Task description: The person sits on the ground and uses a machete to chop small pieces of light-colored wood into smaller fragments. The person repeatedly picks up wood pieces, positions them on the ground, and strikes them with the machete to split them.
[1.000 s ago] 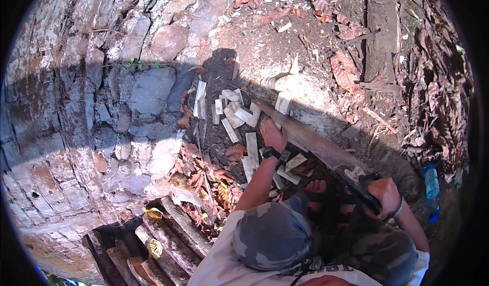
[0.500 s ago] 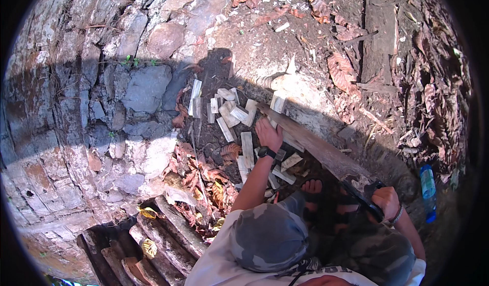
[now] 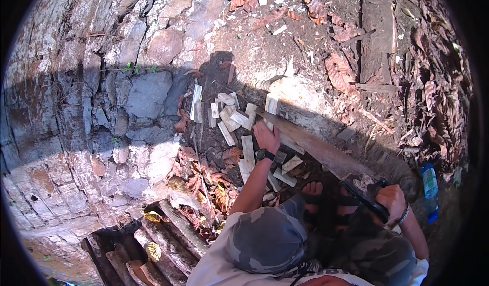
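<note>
In my right hand [image 3: 391, 199], its fingers wrapped round the dark handle, is a hand saw [image 3: 326, 151]. The broad, brownish blade slants up and left from the handle to a tip beside my left hand [image 3: 267, 137]. That hand, a dark watch on its wrist, is closed at a pale strip of wood [image 3: 272, 103], which passes beneath the blade near its tip. My left fingertips are partly hidden. Around this hand lie several short cut wood pieces [image 3: 230, 118], and more wood offcuts [image 3: 284, 176] rest close to my feet.
A stone wall [image 3: 147, 95] fills the left side. Split logs [image 3: 163, 240] are stacked at lower left near dry leaves [image 3: 204, 184]. A plastic bottle [image 3: 429, 184] lies right of my right hand. A pale rock [image 3: 300, 97] is beyond the blade.
My right hand has shifted slightly to the right with the saw handle. My left hand and the wood strip sit a little farther left. The view has moved slightly.
</note>
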### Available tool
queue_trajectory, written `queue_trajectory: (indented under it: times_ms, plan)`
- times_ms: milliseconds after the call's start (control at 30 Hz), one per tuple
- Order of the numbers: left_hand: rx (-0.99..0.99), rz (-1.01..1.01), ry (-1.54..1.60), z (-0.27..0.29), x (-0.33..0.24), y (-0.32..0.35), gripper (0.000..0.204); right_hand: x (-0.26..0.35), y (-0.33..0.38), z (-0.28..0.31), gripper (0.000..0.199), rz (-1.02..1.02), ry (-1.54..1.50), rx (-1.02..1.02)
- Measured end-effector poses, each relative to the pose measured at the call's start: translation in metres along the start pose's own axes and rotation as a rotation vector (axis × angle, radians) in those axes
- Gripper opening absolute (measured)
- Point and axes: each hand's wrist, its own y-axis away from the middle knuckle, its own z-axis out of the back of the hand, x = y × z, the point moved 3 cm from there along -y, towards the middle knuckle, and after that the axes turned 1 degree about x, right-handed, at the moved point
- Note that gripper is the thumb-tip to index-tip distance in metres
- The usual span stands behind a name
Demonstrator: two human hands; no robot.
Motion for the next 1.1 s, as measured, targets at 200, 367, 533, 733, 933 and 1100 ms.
queue_trajectory:
  times_ms: [200, 367, 533, 733, 933, 1100]
  plan:
    - [0.04, 0.032, -0.03, 0.0, 0.001, 0.002, 0.037, 0.005, -0.012, 0.012, 0.029, -0.015, 0.034, -0.034]
    - [0.032, 0.019, 0.045, 0.003, -0.011, 0.006, 0.036, 0.003, 0.009, 0.003, 0.028, -0.024, -0.001, -0.043]
    - [0.1, -0.023, 0.113, 0.024, -0.006, -0.005, 0.037, 0.012, 0.016, -0.007, 0.031, -0.079, -0.084, -0.098]
    - [0.101, -0.041, 0.147, 0.06, -0.023, -0.027, 0.047, 0.02, 0.019, 0.004, 0.035, -0.204, -0.204, -0.186]
    - [0.485, 0.012, 0.29, 0.065, 0.006, -0.05, 0.051, 0.039, 0.026, 0.004, 0.045, -0.249, -0.185, -0.496]
    - [0.466, 0.026, 0.293, 0.071, 0.007, -0.051, 0.052, 0.032, 0.038, -0.002, 0.045, -0.261, -0.257, -0.551]
